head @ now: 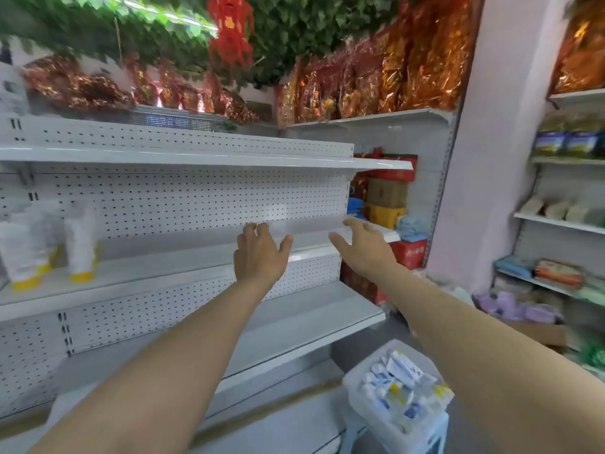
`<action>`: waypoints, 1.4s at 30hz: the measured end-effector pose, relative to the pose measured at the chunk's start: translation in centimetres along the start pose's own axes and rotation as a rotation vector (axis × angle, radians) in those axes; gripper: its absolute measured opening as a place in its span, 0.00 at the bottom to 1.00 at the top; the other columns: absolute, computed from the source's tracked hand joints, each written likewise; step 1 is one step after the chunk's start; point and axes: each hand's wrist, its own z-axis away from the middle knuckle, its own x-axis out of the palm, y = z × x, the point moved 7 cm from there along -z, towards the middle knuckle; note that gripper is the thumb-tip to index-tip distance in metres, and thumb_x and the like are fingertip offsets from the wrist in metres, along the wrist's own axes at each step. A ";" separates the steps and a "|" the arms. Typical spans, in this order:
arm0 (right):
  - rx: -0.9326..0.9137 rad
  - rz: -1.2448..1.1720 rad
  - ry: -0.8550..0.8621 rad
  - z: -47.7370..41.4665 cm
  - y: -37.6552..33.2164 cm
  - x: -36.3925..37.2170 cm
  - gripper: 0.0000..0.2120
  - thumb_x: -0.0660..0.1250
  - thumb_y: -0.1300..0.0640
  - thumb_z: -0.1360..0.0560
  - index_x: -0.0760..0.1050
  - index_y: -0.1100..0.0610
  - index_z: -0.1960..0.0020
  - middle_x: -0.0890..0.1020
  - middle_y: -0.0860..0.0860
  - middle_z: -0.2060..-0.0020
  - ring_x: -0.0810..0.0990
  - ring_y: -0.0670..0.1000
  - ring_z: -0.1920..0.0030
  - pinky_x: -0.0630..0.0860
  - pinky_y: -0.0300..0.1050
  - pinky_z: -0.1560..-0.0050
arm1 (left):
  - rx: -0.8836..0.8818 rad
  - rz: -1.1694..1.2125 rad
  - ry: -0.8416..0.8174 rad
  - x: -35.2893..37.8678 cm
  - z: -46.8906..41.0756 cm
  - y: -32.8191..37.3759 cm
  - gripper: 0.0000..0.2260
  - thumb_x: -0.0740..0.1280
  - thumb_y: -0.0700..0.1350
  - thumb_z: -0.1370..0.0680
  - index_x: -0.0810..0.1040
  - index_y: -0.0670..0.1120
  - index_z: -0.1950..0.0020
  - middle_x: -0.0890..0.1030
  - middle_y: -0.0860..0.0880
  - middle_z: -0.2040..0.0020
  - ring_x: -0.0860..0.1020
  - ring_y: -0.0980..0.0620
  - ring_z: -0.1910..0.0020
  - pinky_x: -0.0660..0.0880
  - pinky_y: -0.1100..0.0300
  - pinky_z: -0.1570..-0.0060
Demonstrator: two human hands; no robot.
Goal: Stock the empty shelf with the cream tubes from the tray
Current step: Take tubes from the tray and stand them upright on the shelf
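So the person's got both arms stretched up at the white metal shelf with the perforated back panel (170, 267), the middle tier of the unit. The left hand (260, 253) has its fingers up and thumb splayed wide, not clenched. The right hand (363, 244) looks much the same: loose and spread, reaching in near the shelf's right end. There's a pale blurry streak (307, 226) running between the two sets of fingertips, right at the back of the shelf. Honestly can't tell what it is, or whether either hand has hold of it, it's too smeared.

A few white cream tubes with yellow caps (80, 244) are on that same shelf, way over at the left end. They stand cap-down in a small bunch, well apart from the hands.

The rest are in the white plastic tray (360, 378) down at the lower right, a jumble of white tubes with blue and yellow print (399, 385) lying every which way. The tray sits on a light blue plastic stool (438, 427) on the floor, just in front of the unit.

Up top there's a row of red and gold foil packs (376, 83), a red paper lantern (230, 31) and green leaf garland (294, 34). Stacked cardboard boxes (386, 194) sit past the shelf's right end.
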 end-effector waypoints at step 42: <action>0.876 -0.105 -0.885 -7.9 76.0 31.0 0.26 0.65 0.40 0.23 0.70 0.55 0.31 0.76 0.54 0.34 0.76 0.56 0.37 0.70 0.45 0.38 | -0.337 -0.113 -1.041 81.9 4.8 7.7 0.23 0.63 0.56 0.22 0.72 0.41 0.35 0.73 0.42 0.40 0.72 0.41 0.38 0.67 0.52 0.40</action>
